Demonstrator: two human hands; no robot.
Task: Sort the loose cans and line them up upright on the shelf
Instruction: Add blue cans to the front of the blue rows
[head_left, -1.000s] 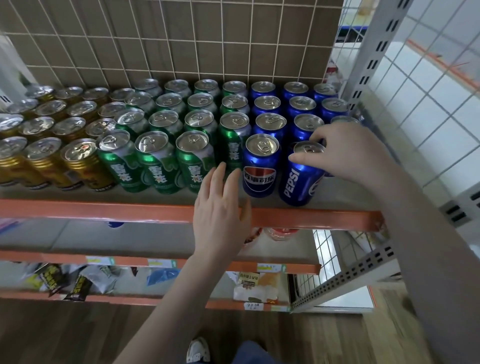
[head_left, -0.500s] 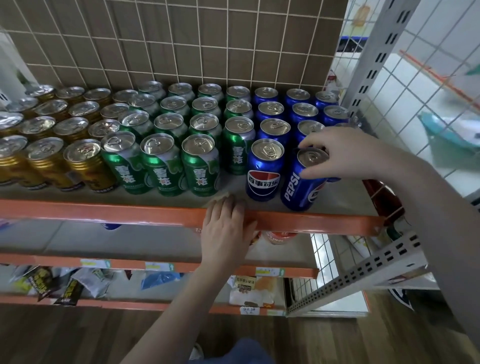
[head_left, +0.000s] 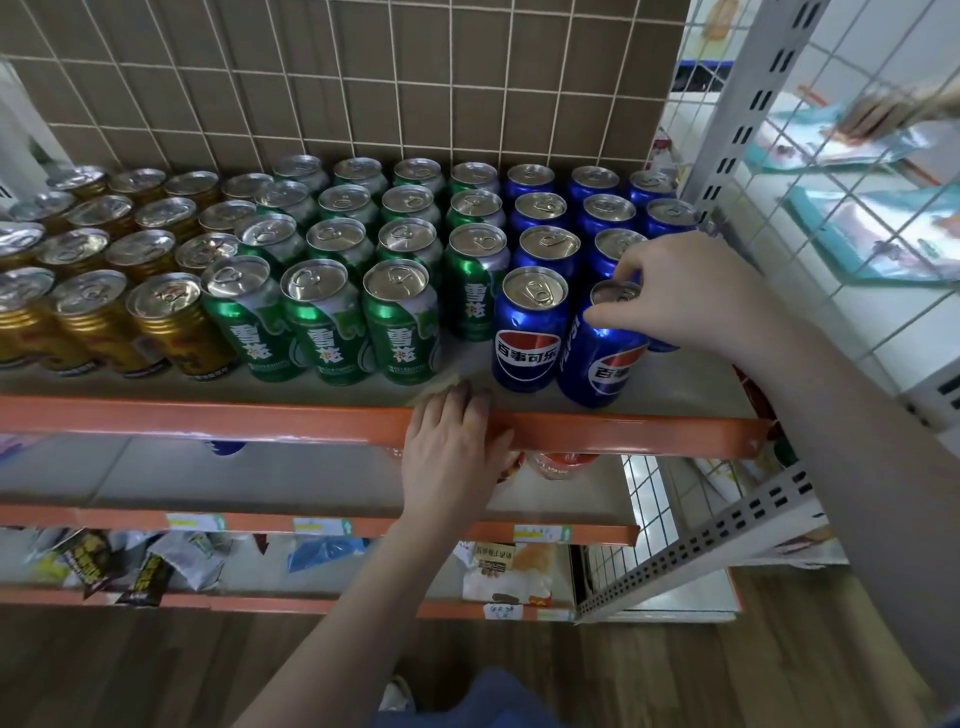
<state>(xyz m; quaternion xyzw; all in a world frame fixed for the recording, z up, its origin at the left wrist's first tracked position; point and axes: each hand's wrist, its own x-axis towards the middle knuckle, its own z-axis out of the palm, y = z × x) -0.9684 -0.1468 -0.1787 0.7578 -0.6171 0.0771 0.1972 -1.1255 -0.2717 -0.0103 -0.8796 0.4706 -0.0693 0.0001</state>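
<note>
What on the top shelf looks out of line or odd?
The green cans: the front row stops short, leaving a gap before the blue cans. The front blue can gripped by the right hand shows its logo turned sideways, unlike its neighbour. All cans stand upright.

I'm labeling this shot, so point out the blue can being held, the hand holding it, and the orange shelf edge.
blue can (head_left: 602, 358), head view, on its label side.
right hand (head_left: 696, 296), head view, back of hand.
orange shelf edge (head_left: 208, 418), head view, bare front face.
</note>
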